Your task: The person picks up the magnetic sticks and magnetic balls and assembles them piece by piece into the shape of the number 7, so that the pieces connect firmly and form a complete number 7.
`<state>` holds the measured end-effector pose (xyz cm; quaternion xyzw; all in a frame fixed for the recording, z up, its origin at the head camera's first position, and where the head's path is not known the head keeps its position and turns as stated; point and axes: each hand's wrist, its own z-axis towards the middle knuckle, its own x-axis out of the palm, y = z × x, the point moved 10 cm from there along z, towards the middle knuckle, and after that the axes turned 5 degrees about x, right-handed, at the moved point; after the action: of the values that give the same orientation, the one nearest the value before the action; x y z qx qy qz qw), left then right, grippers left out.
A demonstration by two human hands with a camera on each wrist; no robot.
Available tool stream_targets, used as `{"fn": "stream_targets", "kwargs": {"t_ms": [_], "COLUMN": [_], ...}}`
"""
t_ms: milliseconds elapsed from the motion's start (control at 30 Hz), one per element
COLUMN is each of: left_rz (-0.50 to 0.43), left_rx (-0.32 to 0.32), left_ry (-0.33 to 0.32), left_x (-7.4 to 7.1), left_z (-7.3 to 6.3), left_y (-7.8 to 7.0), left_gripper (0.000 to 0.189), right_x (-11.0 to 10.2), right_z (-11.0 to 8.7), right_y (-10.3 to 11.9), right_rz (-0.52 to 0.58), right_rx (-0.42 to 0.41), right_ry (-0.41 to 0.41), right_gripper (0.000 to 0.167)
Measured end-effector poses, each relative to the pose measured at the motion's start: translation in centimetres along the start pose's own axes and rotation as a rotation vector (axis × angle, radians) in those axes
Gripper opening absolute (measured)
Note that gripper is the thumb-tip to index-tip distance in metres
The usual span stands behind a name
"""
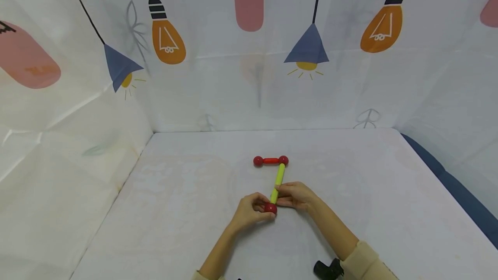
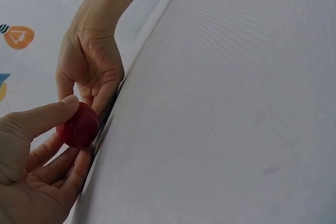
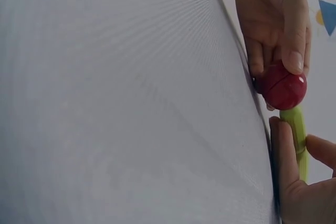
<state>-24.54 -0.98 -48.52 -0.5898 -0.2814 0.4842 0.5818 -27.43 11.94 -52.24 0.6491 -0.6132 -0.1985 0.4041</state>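
A red ball sits at the near end of a yellow-green rod. My left hand pinches this ball between thumb and fingers, which also shows in the left wrist view, the ball under the thumb tip. Just beyond it, my right hand pinches the rod near its lower half; in the right wrist view the rod lies between thumb and fingers. The rod's far end meets a second red ball, joined by a short orange-red rod to a third red ball.
All the pieces are on a white table. A white curtain printed with lamps and bulbs hangs behind and along the sides. A black object is beside the right sleeve. Something dark blue runs along the right table edge.
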Motion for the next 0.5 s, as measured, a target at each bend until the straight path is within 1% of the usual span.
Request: {"fn": "stream_targets", "kwargs": {"t_ms": [167,267,367,400,500], "left_rz": [-0.022,-0.020,-0.021,-0.007,0.005], "left_rx": [-0.004,0.013,0.072,0.111,0.151], "left_ry": [-0.002,0.004,0.012,0.015,0.015], "left_x": [0.1,0.2,0.1,0.1,0.0], "left_z": [-0.1,-0.1,-0.1,-0.1,-0.2], "left_y": [-0.1,-0.3,-0.8,-1.1,-1.5], "left_gripper": [0.034,0.035,0.036,0.037,0.038], "right_x": [-0.1,-0.1,-0.1,-0.1,-0.1], "right_z": [0.0,-0.1,-0.2,-0.3,-0.5], "right_y": [0.0,0.0,-0.1,-0.1,0.0], "right_rz": [-0.010,-0.011,-0.014,-0.015,-0.027], "right_rx": [-0.003,-0.007,-0.007,-0.007,-0.015], "right_ry": [-0.009,-0.014,-0.017,-0.017,-0.011], "right_gripper": [0.040,0.040,0.041,0.041,0.042]}}
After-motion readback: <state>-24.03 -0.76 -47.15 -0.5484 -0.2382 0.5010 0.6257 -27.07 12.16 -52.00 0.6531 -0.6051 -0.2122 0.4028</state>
